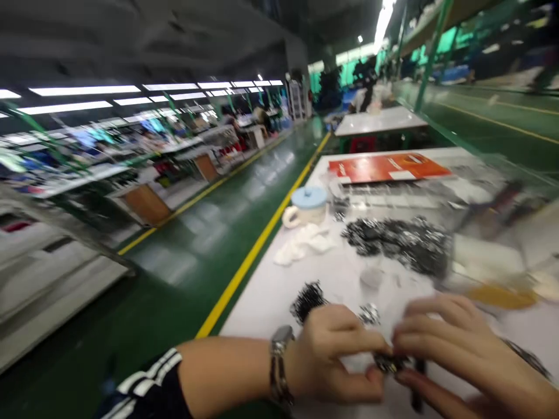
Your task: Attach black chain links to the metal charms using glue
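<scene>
Between both hands, low in the head view, sits a small dark part with shiny metal bits (390,362); blur hides its exact kind. My left hand (334,355), with a watch (283,336) at its wrist, pinches it from the left. Fingertips of my right hand (458,349) close on its other side. Just beyond the left hand lies a pile of thin black pieces (308,300). A little heap of silvery pieces (369,314) rests near the fingers. Farther back spreads a larger heap of black and shiny parts (399,241).
On the white table (257,302) stand a cream mug with a blue lid (308,201) and a crumpled white cloth (303,243). An orange-red printed sheet (388,167) lies at the far end. Left of the table runs a green aisle with a yellow line (244,265).
</scene>
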A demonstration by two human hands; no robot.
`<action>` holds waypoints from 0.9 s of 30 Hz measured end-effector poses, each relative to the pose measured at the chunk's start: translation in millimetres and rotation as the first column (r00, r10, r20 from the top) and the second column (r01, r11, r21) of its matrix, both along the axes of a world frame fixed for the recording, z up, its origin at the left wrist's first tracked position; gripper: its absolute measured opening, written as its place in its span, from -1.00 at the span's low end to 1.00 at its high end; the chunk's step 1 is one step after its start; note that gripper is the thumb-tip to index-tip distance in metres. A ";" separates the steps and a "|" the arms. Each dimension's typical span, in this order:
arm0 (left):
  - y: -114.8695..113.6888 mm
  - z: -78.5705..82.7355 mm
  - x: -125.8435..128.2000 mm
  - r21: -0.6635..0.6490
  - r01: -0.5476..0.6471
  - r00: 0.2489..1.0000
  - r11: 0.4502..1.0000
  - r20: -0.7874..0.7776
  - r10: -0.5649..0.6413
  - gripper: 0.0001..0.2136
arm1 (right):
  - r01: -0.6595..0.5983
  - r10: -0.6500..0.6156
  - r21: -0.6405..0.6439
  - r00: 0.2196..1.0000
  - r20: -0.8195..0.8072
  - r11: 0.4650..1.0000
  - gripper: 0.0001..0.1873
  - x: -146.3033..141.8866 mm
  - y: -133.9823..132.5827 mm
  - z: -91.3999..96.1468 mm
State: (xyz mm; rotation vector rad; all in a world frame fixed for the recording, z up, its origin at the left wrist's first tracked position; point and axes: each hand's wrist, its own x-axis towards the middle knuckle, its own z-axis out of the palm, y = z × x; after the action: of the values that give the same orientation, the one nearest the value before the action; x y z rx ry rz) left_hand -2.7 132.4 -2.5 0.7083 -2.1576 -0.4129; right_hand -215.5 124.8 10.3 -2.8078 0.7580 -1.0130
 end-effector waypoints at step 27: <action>-5.1 9.6 0.2 -0.100 0.043 0.993 0.994 -0.103 -0.054 -0.73 | 0.051 -0.054 0.228 0.998 0.009 0.972 -0.97 5.6 7.0 24.4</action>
State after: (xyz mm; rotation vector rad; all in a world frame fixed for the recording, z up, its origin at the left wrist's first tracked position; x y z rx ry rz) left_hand -2.5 127.3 7.1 0.5680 -2.0828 -0.3602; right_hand -209.9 131.9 34.7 -2.5955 0.8896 -0.8897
